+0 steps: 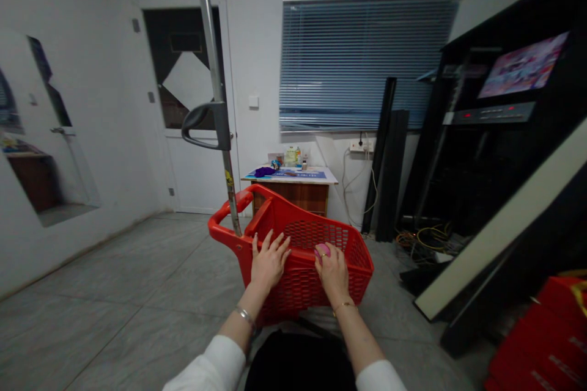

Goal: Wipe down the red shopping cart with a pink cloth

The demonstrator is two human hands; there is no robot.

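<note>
A red plastic shopping cart (305, 284) with perforated walls is right in front of me. My left hand (268, 259) rests on its near rim, fingers spread, with nothing in its grasp. Farther right along the same rim, my right hand (332, 266) is closed around a small pink object (323, 250), perhaps a cloth or sponge; the fingers cover most of it. A metal pole (211, 43) with a grey loop handle (206, 126) rises at the cart's left end, its lower end by the red cart handle (223, 220).
A small table (293, 177) with bottles and a purple cloth (265, 171) stands behind the cart. Dark panels (385, 165), a leaning pale board (499, 226), loose cables (426, 238) and red boxes (541, 342) are on the right. A white door (197, 174) is at the back left.
</note>
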